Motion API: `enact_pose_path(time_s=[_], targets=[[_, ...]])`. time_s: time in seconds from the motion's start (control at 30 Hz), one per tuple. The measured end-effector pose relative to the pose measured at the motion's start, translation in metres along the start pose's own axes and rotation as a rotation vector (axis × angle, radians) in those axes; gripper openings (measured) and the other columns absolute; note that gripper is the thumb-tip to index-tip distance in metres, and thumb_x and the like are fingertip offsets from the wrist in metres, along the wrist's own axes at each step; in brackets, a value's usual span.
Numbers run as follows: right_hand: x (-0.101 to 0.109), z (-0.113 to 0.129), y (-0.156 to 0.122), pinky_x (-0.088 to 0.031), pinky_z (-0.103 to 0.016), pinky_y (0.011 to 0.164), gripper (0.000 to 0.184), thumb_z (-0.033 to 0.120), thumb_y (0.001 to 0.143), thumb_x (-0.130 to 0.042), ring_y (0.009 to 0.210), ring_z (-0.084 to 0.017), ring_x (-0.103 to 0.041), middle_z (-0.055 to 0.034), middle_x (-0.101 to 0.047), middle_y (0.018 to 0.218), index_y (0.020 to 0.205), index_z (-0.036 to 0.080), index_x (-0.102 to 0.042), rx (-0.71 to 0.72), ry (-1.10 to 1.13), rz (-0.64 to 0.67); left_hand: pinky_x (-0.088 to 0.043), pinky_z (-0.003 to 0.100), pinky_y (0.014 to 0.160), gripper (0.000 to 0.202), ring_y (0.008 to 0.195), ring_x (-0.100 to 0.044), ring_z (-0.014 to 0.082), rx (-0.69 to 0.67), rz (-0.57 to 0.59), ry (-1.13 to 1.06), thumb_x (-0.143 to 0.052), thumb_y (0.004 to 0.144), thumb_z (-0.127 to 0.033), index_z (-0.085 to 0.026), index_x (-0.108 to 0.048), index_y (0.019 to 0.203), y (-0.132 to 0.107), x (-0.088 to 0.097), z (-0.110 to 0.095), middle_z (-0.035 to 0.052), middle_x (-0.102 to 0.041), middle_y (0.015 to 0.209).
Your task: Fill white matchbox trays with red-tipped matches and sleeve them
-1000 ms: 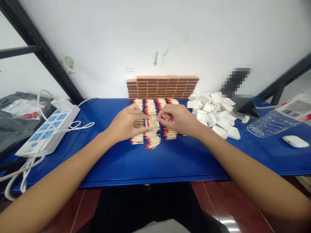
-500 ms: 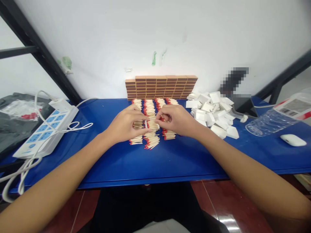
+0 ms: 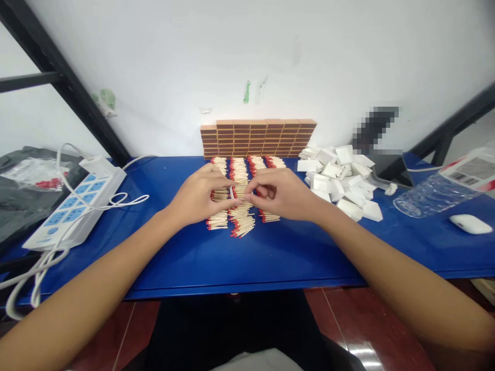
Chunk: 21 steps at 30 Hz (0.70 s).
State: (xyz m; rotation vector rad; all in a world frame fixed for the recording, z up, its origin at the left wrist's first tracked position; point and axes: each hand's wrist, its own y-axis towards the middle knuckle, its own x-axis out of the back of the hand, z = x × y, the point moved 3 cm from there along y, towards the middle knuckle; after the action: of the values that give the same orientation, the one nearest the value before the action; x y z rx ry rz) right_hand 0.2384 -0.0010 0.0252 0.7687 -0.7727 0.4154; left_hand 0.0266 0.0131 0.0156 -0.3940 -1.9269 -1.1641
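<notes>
Where the 2 hands meet, the blue table (image 3: pixel 270 257) lies under the grip and runs well out to both sides. Far left of the grip sits a white power strip (image 3: pixel 73 206) with its cable (image 3: pixel 127 198) looped beside it. Behind the grip, against the wall, stands a stack of brown boxes (image 3: pixel 257 138), several rows high. Right of the grip is a loose heap of white trays (image 3: pixel 340 178), and well beyond that a clear bottle (image 3: pixel 433 196) on its side and a white mouse (image 3: pixel 469 224). Directly under the grip lie 4 rows of red-tipped matches (image 3: pixel 242 224), running from the brown boxes toward the near edge. The left hand (image 3: pixel 197 196) curls fingers and thumb closed on a small bundle (image 3: pixel 240 197) of matches, held just above the rows. The right hand (image 3: pixel 286 193) pinches the bundle's other end narrowly between thumb and forefinger. A thin white piece shows at the left fingertips; what it is I cannot tell.
</notes>
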Motion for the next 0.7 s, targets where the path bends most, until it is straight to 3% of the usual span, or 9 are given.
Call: enact_pose_path(time_s=[0.13,0.23,0.7], targets=[[-0.006,0.008,-0.006,-0.035,-0.026,0.055,0.011,0.028,0.088,-0.071,0.056,-0.01,-0.045,0.003,-0.06,0.066,0.088,0.021,-0.08,-0.041,0.184,0.337,-0.052,0.037,0.082,0.038,0.089,-0.061,0.0228,0.02,0.001,0.028,-0.077,0.088,-0.053,-0.019,-0.079,0.106,0.0,0.0,0.003,0.0059,-0.077,0.088],[-0.011,0.009,-0.008,-0.036,-0.025,0.056,0.011,0.023,0.085,-0.073,0.058,-0.01,-0.048,0.0033,-0.061,0.068,0.092,0.021,-0.082,-0.034,0.212,0.469,-0.053,0.037,0.083,0.04,0.091,-0.061,0.0229,0.018,-0.001,0.03,-0.079,0.087,-0.051,-0.018,-0.078,0.109,-0.001,0.0,0.004,0.006,-0.078,0.089],[-0.013,0.009,-0.01,-0.039,-0.024,0.059,0.01,0.016,0.084,-0.07,0.061,-0.01,-0.051,0.0024,-0.063,0.07,0.088,0.019,-0.08,-0.043,0.149,0.554,-0.052,0.036,0.084,0.042,0.089,-0.061,0.0218,0.007,0.016,0.029,-0.078,0.087,-0.052,-0.017,-0.078,0.11,-0.001,0.0,0.005,0.0053,-0.077,0.088]])
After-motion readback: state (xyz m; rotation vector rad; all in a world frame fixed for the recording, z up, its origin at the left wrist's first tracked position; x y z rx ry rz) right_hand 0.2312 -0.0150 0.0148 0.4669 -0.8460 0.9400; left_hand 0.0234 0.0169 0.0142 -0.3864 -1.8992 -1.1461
